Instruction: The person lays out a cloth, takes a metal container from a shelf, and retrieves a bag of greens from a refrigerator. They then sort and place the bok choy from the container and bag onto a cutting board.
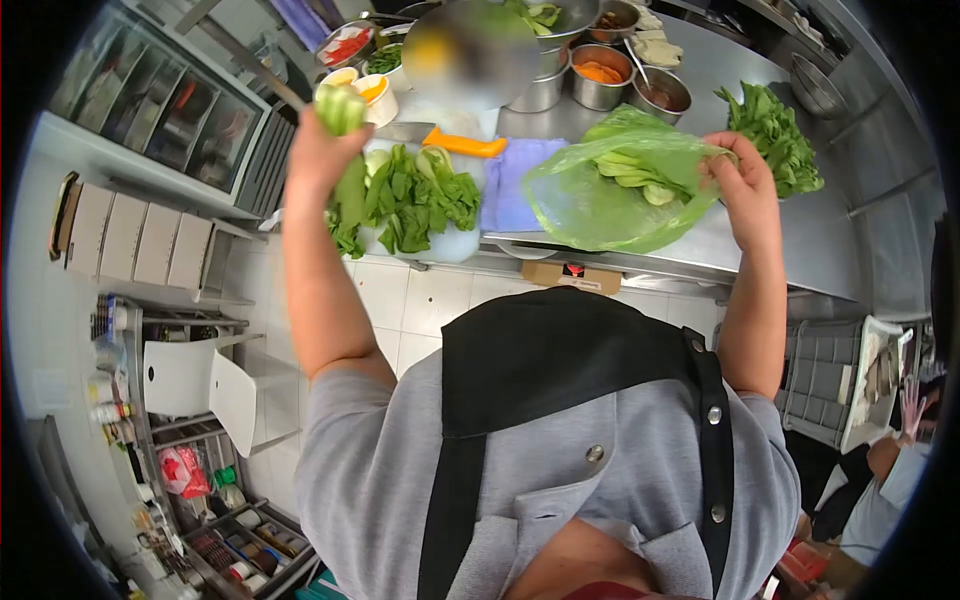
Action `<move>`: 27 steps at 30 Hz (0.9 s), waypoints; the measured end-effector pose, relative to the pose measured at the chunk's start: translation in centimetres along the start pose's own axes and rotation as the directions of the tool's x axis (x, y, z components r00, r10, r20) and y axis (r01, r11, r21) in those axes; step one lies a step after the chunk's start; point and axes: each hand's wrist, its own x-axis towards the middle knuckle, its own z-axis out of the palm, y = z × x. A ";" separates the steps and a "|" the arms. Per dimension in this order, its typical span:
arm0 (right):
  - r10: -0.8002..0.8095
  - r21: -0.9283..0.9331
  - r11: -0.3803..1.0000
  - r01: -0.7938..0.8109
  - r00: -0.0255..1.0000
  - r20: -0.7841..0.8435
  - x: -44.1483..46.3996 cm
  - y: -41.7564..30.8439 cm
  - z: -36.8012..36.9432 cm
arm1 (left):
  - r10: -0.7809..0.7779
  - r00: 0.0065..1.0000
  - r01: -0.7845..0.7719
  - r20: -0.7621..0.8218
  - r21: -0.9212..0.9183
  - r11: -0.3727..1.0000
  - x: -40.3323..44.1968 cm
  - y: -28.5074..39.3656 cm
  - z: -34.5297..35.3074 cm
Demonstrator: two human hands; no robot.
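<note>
My left hand (pixel 322 158) is closed around a bunch of bok choy (pixel 340 112), its pale stalk ends pointing up and away. More leafy bok choy (pixel 425 205) lies just beside it on a white cutting board (pixel 455 245). A knife with an orange handle (pixel 465 145) rests on the board behind the leaves. With its fingers pinched, my right hand (pixel 742 180) grips the edge of a thin green plastic bag (pixel 570 205). Inside that bag are several bok choy stalks (pixel 645 175). A folded purple cloth (pixel 515 185) lies between board and bag.
Steel pots with orange food (pixel 600 75) and dark sauce (pixel 658 95) stand along the back. Small white tubs (pixel 375 100) sit behind my left hand. More leafy greens (pixel 775 140) lie at the right. Another person's gloved hand (pixel 912 408) shows far right.
</note>
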 end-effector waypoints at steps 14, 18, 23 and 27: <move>-0.102 0.036 0.994 0.101 0.994 0.030 -0.3 -2.2 0.1 | 0.130 0.950 -0.292 0.285 0.660 0.692 -2.5 2.5 8.8; -0.268 0.119 0.960 0.254 0.956 0.120 -2.3 -2.8 -1.1 | 0.511 0.689 -0.697 0.514 0.275 0.662 -6.3 7.6 14.1; -0.373 -0.387 0.851 0.355 0.927 0.030 -4.1 3.6 -2.4 | 0.787 0.537 -0.732 0.306 -0.294 0.614 -7.8 10.3 23.0; -0.337 -0.641 0.689 0.338 0.933 0.130 -3.4 7.8 -1.3 | 0.682 0.538 -0.134 0.495 -0.749 0.649 -11.3 15.0 23.7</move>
